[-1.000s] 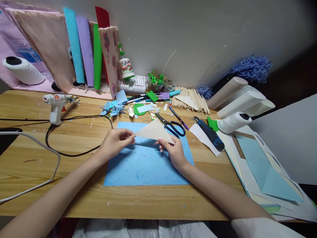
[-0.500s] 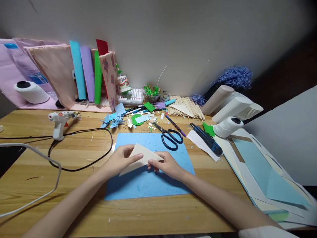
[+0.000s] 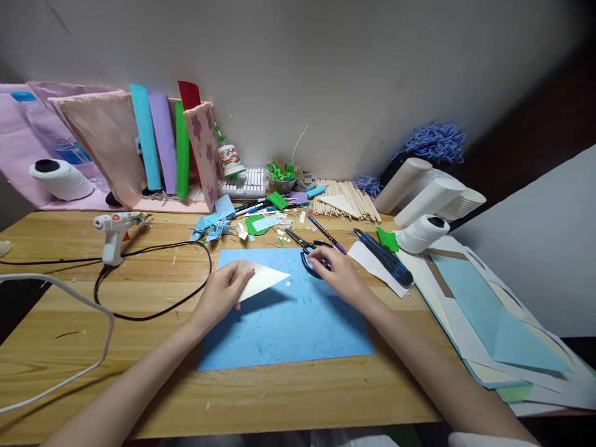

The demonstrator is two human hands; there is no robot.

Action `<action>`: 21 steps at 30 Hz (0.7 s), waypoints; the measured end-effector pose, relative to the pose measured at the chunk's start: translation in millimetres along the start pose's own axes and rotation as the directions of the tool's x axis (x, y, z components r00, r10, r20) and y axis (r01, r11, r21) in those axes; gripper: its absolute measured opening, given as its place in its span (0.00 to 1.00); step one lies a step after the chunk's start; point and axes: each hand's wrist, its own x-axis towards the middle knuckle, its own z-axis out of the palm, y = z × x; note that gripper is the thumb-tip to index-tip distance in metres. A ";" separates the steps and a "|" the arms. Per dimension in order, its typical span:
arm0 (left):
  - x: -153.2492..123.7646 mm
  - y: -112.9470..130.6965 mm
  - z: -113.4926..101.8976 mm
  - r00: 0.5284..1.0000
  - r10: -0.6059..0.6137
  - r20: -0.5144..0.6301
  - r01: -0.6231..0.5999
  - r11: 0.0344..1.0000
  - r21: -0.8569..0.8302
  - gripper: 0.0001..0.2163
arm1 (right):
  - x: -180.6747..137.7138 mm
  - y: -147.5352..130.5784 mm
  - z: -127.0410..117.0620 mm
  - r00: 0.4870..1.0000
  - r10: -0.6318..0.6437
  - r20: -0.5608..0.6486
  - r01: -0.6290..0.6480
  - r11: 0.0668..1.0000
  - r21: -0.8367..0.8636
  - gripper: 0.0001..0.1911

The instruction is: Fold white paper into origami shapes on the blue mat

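My left hand (image 3: 224, 290) pinches a folded cream paper triangle (image 3: 261, 279) and holds it just above the blue sheet (image 3: 288, 320) on the wooden table. My right hand (image 3: 336, 268) is off the paper and lies on the black-handled scissors (image 3: 311, 251) at the blue sheet's far edge. Its fingers curl over the handles; whether they grip them I cannot tell.
A glue gun (image 3: 113, 230) with a black cord (image 3: 153, 310) lies at left. Wooden sticks (image 3: 344, 200), pens, paper scraps and a blue utility knife (image 3: 384, 256) crowd the far edge. Paper rolls (image 3: 421, 233) and stacked sheets (image 3: 488, 316) fill the right side. A white cable (image 3: 60, 379) loops near left.
My right hand let go of the cream triangle and moved right and forward onto the scissors. My left hand kept the triangle, now folded smaller than a second ago.
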 end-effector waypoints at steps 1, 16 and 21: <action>-0.5 0.4 -0.9 1.000 0.025 -0.014 -0.024 0.999 0.041 0.15 | 2.8 7.0 -8.2 0.999 0.016 -0.032 -0.021 0.989 -0.147 0.08; -5.0 1.0 -5.7 0.932 0.361 0.022 -0.343 0.864 0.367 0.13 | 2.6 -2.3 -10.2 0.957 0.251 0.146 -0.239 0.966 -0.095 0.07; -5.0 -1.0 -6.0 0.937 0.348 0.038 -0.337 0.867 0.366 0.14 | -5.5 -29.0 4.6 0.893 0.149 0.425 -0.382 0.751 0.539 0.13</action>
